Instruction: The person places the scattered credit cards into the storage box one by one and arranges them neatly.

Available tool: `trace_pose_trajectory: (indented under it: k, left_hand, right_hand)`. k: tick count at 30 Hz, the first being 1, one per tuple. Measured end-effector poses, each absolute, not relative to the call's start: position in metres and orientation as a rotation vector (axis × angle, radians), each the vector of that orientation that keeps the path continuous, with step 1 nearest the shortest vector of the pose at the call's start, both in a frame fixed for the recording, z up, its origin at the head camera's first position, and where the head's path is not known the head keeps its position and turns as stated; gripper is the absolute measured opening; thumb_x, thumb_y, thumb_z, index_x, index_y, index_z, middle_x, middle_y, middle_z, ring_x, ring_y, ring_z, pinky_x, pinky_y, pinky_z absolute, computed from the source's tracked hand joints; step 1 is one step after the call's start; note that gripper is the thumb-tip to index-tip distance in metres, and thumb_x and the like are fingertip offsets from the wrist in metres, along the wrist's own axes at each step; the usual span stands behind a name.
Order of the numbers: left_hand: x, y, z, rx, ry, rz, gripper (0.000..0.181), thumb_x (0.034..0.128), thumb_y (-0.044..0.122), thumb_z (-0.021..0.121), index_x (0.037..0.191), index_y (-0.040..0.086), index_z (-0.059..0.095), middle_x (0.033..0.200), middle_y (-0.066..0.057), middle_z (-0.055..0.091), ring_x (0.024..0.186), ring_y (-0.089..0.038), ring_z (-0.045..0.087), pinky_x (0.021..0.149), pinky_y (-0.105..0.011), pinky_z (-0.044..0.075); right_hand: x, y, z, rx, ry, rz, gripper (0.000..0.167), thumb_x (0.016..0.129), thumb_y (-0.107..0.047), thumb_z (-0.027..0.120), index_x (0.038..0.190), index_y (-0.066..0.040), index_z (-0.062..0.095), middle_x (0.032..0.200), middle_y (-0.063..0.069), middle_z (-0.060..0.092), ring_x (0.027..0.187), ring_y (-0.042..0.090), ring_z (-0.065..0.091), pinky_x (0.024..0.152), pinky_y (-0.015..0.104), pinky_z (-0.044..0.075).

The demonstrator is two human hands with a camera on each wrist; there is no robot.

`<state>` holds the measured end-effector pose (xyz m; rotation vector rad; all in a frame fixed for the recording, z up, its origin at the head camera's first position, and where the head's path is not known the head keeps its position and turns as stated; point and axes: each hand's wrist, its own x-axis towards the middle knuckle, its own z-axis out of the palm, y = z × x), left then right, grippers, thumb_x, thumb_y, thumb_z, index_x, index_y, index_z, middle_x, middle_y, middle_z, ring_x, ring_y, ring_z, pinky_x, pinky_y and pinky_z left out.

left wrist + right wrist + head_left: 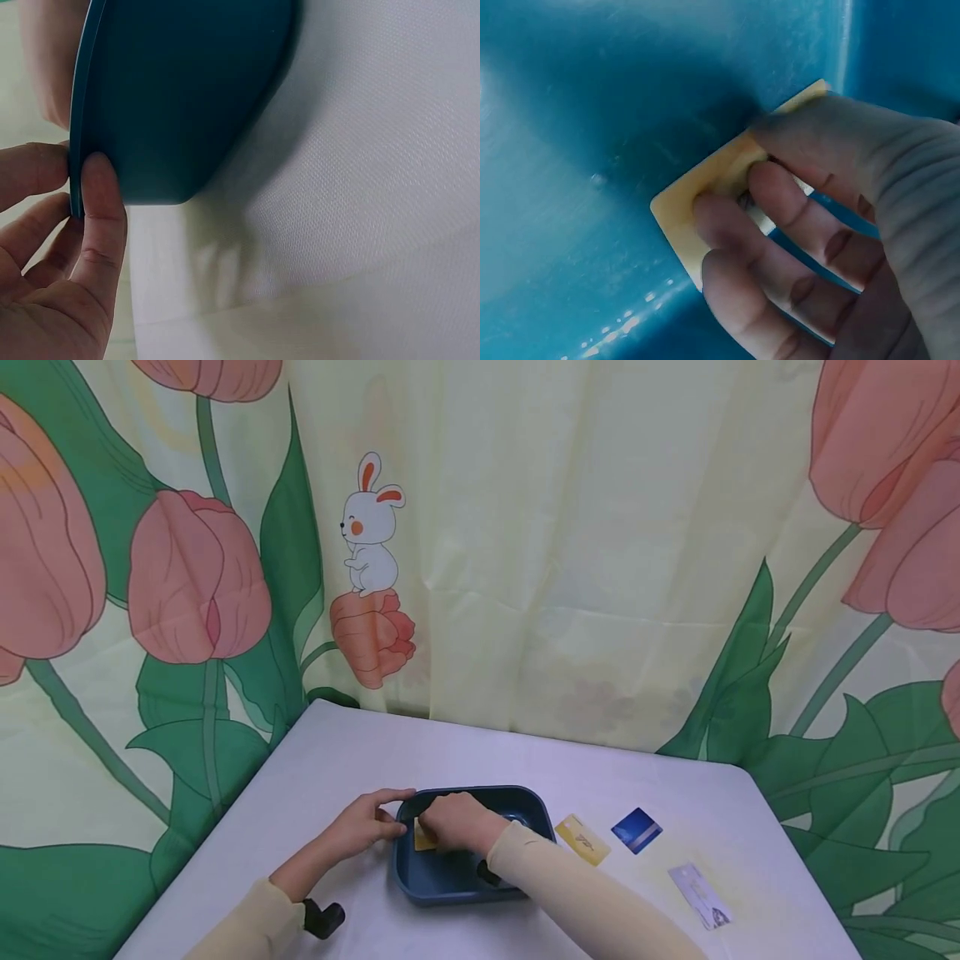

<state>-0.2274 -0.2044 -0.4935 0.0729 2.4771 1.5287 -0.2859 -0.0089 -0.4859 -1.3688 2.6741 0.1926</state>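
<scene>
A dark blue rectangular plastic basin (431,887) stands on the white-covered table. My left hand (356,828) pinches its left rim, thumb on the outer wall and fingers over the inner side, as the left wrist view shows. Inside the basin is my right hand (459,822). In the right wrist view its thumb and fingertips grip a yellow card (681,202) at the basin's floor. The fingers hide the card's middle and part of its right side.
Right of the basin lie a second yellow card (582,839), a blue card (637,831) and a pale silver card (700,895). A curtain (600,568) with printed tulips and a rabbit hangs behind the table (352,735). A black device (324,920) sits at the left wrist.
</scene>
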Motion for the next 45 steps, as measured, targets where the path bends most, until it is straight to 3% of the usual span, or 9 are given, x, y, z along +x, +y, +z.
trace_pose_trajectory:
  k: [19, 25, 32, 39, 45]
  left_hand:
    - [-0.228, -0.205, -0.494, 0.083, 2.456, 1.539, 0.057, 0.0912, 0.005, 0.075, 0.146, 0.011, 0.059, 0.098, -0.010, 0.068, 0.078, -0.019, 0.063, 0.064, -0.035, 0.046]
    - [-0.229, -0.205, -0.494, 0.079, 2.459, 1.544, 0.058, 0.0909, 0.004, 0.075, 0.146, 0.010, 0.059, 0.100, -0.012, 0.067, 0.078, -0.019, 0.063, 0.063, -0.034, 0.046]
    - [-0.229, -0.205, -0.495, 0.073, 2.444, 1.553, 0.059, 0.0902, 0.005, 0.076, 0.146, 0.009, 0.058, 0.101, -0.012, 0.068, 0.078, -0.019, 0.064, 0.067, -0.037, 0.048]
    - [-0.230, -0.204, -0.495, 0.066, 2.459, 1.525, 0.060, 0.0906, 0.007, 0.076, 0.147, 0.010, 0.058, 0.090, -0.007, 0.070, 0.077, -0.019, 0.062, 0.064, -0.035, 0.045]
    - [-0.231, -0.204, -0.496, 0.070, 2.451, 1.525, 0.059, 0.0914, 0.007, 0.076, 0.148, 0.011, 0.057, 0.103, -0.009, 0.070, 0.078, -0.019, 0.062, 0.066, -0.038, 0.048]
  right_hand:
    - [-0.284, -0.008, -0.473, -1.246, 2.633, 0.123, 0.006, 0.094, -0.025, 0.076, 0.100, -0.024, 0.077, 0.079, -0.011, 0.067, 0.067, 0.008, 0.056, 0.067, 0.022, 0.050]
    - [-0.285, -0.007, -0.460, -1.219, 2.621, 0.074, 0.012, 0.094, -0.026, 0.074, 0.106, -0.023, 0.076, 0.088, -0.010, 0.070, 0.071, 0.007, 0.056, 0.069, 0.024, 0.052]
    - [-0.291, -0.003, -0.451, -1.217, 2.643, 0.038, 0.007, 0.093, -0.029, 0.075, 0.098, -0.024, 0.075, 0.083, -0.011, 0.066, 0.070, 0.007, 0.055, 0.065, 0.024, 0.049]
    - [-0.296, 0.005, -0.444, -1.234, 2.669, -0.025, 0.006, 0.094, -0.029, 0.075, 0.095, -0.023, 0.073, 0.081, -0.013, 0.064, 0.071, 0.006, 0.055, 0.066, 0.024, 0.049]
    - [-0.298, 0.013, -0.436, -1.237, 2.703, -0.071, 0.007, 0.095, -0.030, 0.073, 0.097, -0.023, 0.073, 0.083, -0.012, 0.066, 0.072, 0.005, 0.056, 0.067, 0.025, 0.050]
